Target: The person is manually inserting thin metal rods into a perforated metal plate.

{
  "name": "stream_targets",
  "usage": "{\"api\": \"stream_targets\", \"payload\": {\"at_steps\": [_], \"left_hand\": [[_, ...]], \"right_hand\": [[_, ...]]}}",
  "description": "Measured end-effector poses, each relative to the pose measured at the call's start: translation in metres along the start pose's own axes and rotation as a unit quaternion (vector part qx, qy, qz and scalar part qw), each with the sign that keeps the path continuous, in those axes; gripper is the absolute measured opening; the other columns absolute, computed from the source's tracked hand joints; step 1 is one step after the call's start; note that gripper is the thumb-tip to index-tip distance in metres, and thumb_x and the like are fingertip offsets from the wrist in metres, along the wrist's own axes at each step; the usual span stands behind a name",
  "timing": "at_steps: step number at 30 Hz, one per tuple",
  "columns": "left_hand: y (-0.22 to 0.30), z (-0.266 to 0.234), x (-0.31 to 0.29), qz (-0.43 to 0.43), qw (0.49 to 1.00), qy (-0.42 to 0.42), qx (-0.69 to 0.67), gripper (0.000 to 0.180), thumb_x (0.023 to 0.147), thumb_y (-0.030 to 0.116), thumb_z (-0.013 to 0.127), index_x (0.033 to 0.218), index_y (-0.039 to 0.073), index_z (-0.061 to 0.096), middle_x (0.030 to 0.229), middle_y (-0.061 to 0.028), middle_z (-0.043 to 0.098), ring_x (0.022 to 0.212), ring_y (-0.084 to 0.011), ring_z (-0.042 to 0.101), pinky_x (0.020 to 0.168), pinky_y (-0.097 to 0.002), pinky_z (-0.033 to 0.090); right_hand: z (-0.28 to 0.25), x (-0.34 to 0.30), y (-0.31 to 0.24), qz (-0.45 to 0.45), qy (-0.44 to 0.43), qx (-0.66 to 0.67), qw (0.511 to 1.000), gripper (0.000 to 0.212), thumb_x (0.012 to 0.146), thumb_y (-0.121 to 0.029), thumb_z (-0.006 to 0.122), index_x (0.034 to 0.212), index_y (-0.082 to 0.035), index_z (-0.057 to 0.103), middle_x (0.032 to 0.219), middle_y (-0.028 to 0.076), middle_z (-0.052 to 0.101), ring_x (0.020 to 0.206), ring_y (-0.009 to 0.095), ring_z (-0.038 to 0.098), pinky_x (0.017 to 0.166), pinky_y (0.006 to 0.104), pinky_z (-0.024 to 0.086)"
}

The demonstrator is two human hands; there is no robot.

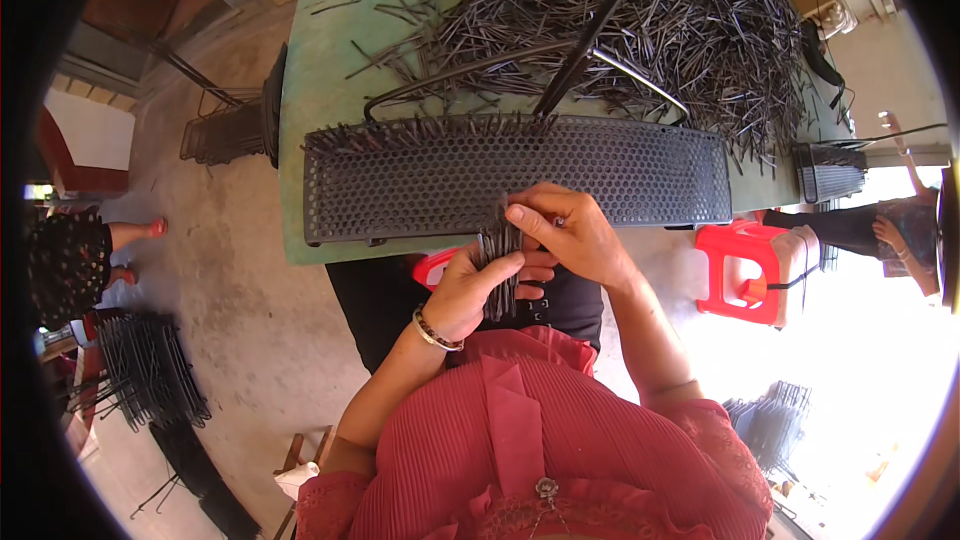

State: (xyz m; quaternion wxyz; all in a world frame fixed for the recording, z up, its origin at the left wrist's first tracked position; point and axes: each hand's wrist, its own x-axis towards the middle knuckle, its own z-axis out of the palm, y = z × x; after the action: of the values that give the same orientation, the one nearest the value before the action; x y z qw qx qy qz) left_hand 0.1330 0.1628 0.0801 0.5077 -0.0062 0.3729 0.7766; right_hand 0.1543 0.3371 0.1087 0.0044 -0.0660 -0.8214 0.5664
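My left hand is wrapped round a bundle of thin dark strips, with its thumb across them. My right hand pinches the bundle's upper end between thumb and fingertips; I cannot tell whether it has single strips apart from the rest. Just beyond both hands lies a long black perforated panel with round holes. Rows of similar strips stick up along the left part of its far edge. A dark bent metal frame rises behind the panel.
A large heap of loose strips covers much of the green table. A red stool stands at right, near another person's arm. Another person's legs show at left. Stacked black racks stand at lower left.
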Motion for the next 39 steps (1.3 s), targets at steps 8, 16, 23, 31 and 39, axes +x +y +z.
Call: {"api": "stream_targets", "payload": {"at_steps": [8, 16, 23, 31, 39], "left_hand": [[-0.004, 0.007, 0.005, -0.048, 0.999, -0.005, 0.010, 0.032, 0.093, 0.015, 0.051, 0.121, -0.002, 0.048, 0.109, -0.0175, 0.062, 0.096, -0.0225, 0.063, 0.074, -0.0331, 0.056], [-0.009, 0.004, 0.020, -0.082, 0.996, 0.016, -0.028, 0.031, 0.091, 0.013, 0.050, 0.117, -0.003, 0.052, 0.110, -0.0193, 0.061, 0.093, -0.0244, 0.063, 0.080, -0.0355, 0.053], [-0.013, 0.000, 0.016, -0.079, 0.995, 0.030, -0.057, 0.025, 0.090, 0.008, 0.047, 0.111, -0.004, 0.053, 0.106, -0.0205, 0.061, 0.095, -0.0276, 0.062, 0.086, -0.0408, 0.052], [-0.013, 0.001, 0.016, -0.091, 0.992, 0.026, -0.083, 0.022, 0.090, 0.008, 0.048, 0.109, -0.001, 0.053, 0.105, -0.0183, 0.061, 0.097, -0.0271, 0.061, 0.085, -0.0433, 0.052], [-0.015, 0.001, 0.015, -0.088, 0.991, 0.044, -0.091, 0.019, 0.089, 0.008, 0.051, 0.106, 0.000, 0.053, 0.103, -0.0181, 0.062, 0.095, -0.0263, 0.062, 0.084, -0.0405, 0.053]], "right_hand": [[-0.018, 0.001, 0.008, 0.128, 0.000, 0.163, 0.978, 0.017, 0.086, -0.013, 0.065, 0.085, 0.003, 0.069, 0.076, 0.002, 0.063, 0.063, 0.005, 0.051, 0.055, 0.0203, 0.041], [-0.060, 0.042, 0.029, -0.045, 0.247, 0.079, 0.965, 0.019, 0.085, -0.013, 0.067, 0.098, 0.001, 0.066, 0.082, 0.001, 0.066, 0.074, 0.005, 0.057, 0.069, 0.0196, 0.046], [-0.070, 0.058, 0.035, -0.080, 0.176, -0.008, 0.981, 0.017, 0.090, -0.011, 0.060, 0.099, 0.003, 0.062, 0.088, 0.005, 0.066, 0.078, 0.009, 0.061, 0.071, 0.0227, 0.050], [-0.059, 0.065, 0.039, -0.118, 0.209, -0.023, 0.970, 0.016, 0.085, -0.010, 0.065, 0.094, 0.003, 0.063, 0.079, 0.007, 0.063, 0.068, 0.011, 0.059, 0.062, 0.0236, 0.048], [-0.057, 0.066, 0.035, -0.131, 0.209, -0.059, 0.967, 0.015, 0.084, -0.010, 0.065, 0.095, 0.001, 0.064, 0.081, 0.009, 0.065, 0.069, 0.014, 0.059, 0.065, 0.0259, 0.048]]}}
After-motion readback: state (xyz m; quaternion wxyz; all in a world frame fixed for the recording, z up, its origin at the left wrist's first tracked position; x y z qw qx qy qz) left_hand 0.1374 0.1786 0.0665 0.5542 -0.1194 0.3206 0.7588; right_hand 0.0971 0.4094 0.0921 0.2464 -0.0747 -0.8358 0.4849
